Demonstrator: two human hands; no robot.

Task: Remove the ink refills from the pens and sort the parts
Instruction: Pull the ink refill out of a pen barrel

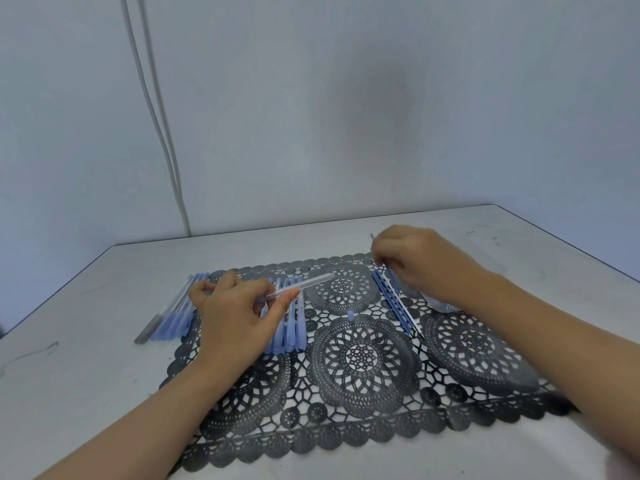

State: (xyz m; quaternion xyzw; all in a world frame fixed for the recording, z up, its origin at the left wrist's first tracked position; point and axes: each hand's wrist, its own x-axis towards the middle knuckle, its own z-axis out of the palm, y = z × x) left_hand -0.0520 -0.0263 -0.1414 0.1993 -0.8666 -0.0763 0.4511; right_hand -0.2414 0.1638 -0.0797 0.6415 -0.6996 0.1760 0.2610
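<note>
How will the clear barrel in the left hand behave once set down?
The clear barrel looks stiff and probably light: the left hand pinches it near one end. Round, it may roll, though the lacy mat might slow it.

Pens (169, 311) lie left on the mat (360, 355), refills (394, 301) right.

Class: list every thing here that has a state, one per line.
left hand, pinches clear barrel, lifted
right hand, pinches one refill
refill row, lying side by side on mat
small blue piece, loose on mat
pen bundle, lying side by side
</note>
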